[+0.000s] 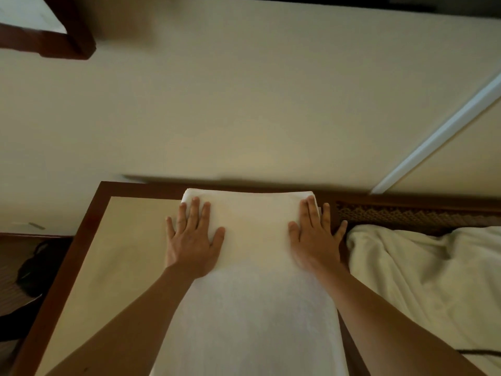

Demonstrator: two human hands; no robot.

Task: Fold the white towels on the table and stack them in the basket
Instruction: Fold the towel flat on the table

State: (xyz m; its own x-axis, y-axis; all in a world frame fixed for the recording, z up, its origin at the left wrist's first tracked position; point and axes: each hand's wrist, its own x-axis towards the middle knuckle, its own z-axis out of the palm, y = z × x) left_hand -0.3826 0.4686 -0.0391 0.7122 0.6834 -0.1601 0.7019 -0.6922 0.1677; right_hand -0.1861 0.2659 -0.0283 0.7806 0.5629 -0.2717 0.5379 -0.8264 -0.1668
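Note:
A white towel lies as a long strip down the middle of the table, its far end folded over near the table's back edge. My left hand presses flat on the towel's left side, fingers straight and spread. Flat on the right side lies my right hand, its outer fingers reaching past the towel's edge. A loose heap of white towel lies to the right. No basket is in view.
The table has a dark wooden frame and a beige top, and stands against a cream wall. A carved wooden strip runs behind the heap. A dark object sits low at the left. A dark wooden frame hangs upper left.

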